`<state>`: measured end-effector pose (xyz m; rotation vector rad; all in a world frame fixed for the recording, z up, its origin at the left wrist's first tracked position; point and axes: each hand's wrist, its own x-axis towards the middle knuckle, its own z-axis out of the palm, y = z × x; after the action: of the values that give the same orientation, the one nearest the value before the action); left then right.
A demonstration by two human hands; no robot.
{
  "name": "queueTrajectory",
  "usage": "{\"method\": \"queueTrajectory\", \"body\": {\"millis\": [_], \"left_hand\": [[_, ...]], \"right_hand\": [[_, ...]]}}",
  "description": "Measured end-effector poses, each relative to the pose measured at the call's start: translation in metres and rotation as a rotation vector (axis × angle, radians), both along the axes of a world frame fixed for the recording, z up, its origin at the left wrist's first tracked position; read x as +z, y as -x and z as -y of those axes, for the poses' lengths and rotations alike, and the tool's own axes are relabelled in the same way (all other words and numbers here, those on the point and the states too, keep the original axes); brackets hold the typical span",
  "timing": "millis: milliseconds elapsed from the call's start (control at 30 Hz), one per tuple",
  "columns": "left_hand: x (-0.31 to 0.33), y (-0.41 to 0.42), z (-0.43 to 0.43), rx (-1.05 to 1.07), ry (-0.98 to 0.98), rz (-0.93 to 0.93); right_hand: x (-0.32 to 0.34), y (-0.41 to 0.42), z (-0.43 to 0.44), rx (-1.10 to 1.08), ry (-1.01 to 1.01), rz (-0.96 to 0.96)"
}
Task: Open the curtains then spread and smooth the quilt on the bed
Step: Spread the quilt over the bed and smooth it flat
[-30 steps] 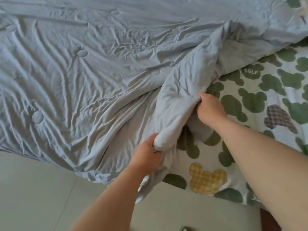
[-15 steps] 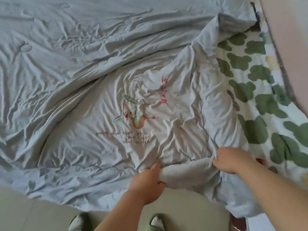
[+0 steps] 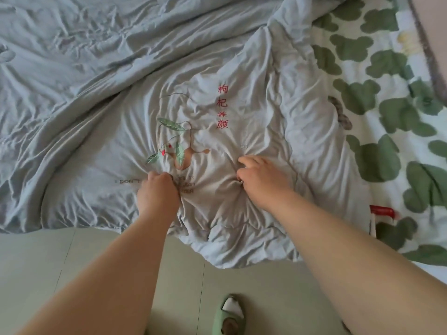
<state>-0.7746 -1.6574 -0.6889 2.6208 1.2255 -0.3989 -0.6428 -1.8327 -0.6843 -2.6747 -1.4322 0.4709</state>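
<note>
A wrinkled pale blue-grey quilt (image 3: 101, 97) covers most of the bed, with an embroidered plant and red characters near its near right corner. My left hand (image 3: 157, 189) lies just below the embroidery, fingers curled into the fabric over the printed text. To its right, my right hand (image 3: 263, 180) pinches a bunch of the quilt, and creases radiate from its thumb and fingers. The quilt's near edge hangs over the side of the bed below both hands.
A white bed sheet (image 3: 387, 122) with green bear shapes is uncovered on the right. A red tag (image 3: 382, 211) lies at the quilt's right edge. Pale floor tiles (image 3: 48, 262) run along the bottom, with my green slipper (image 3: 229, 315) on them.
Both hands let go of the rolled near edge and moved farther onto the quilt, beside the embroidery. The edge now lies flat and hangs over the bedside.
</note>
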Motion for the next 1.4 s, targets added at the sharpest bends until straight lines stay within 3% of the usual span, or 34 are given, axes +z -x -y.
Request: {"method": "queueTrajectory", "body": {"millis": [133, 233, 333, 500, 667, 733, 800, 900, 967, 1067, 1167, 1267, 1333, 1400], "left_hand": [[0.000, -0.005, -0.008, -0.034, -0.067, -0.016], [-0.001, -0.002, -0.013, 0.043, 0.054, 0.087], [0.006, 0.004, 0.002, 0.004, 0.204, 0.138], [0.004, 0.032, 0.053, -0.160, 0.378, -0.033], [0.004, 0.054, 0.051, -0.066, 0.413, 0.030], [0.003, 0.059, 0.045, -0.002, 0.400, 0.110], [-0.001, 0.069, 0.040, 0.090, 0.373, 0.167], [-0.009, 0.089, 0.038, 0.263, 0.362, 0.168], [-0.012, 0.095, 0.041, 0.314, 0.407, 0.152], [-0.015, 0.089, 0.055, 0.427, 0.440, 0.166], [-0.023, 0.077, 0.071, 0.804, 0.449, 0.320], [-0.041, 0.072, 0.073, 1.104, 0.706, 0.449], [-0.050, 0.071, 0.070, 1.137, 0.911, 0.565], [-0.054, 0.067, 0.068, 1.136, 0.987, 0.630]], "right_hand": [[-0.009, 0.001, 0.000, 0.040, -0.150, 0.028], [0.005, 0.006, 0.007, -0.010, -0.092, 0.065], [0.021, 0.004, 0.020, 0.031, 0.048, 0.070], [0.034, 0.006, 0.056, -0.113, 0.449, -0.119], [0.024, 0.036, 0.053, -0.134, 0.569, -0.207], [0.021, 0.035, 0.049, -0.165, 0.506, -0.255], [0.021, 0.034, 0.046, -0.248, 0.304, -0.323], [0.023, 0.027, 0.044, -0.381, -0.129, -0.042], [0.019, 0.021, 0.045, -0.451, -0.097, 0.129], [0.010, 0.020, 0.052, -0.648, 0.118, 0.156], [0.005, 0.025, 0.055, -0.924, 0.036, 0.097], [-0.003, 0.026, 0.061, -1.082, -0.138, -0.001], [-0.008, 0.026, 0.066, -1.081, -0.088, -0.002], [-0.009, 0.027, 0.072, -1.050, 0.027, -0.020]]}}
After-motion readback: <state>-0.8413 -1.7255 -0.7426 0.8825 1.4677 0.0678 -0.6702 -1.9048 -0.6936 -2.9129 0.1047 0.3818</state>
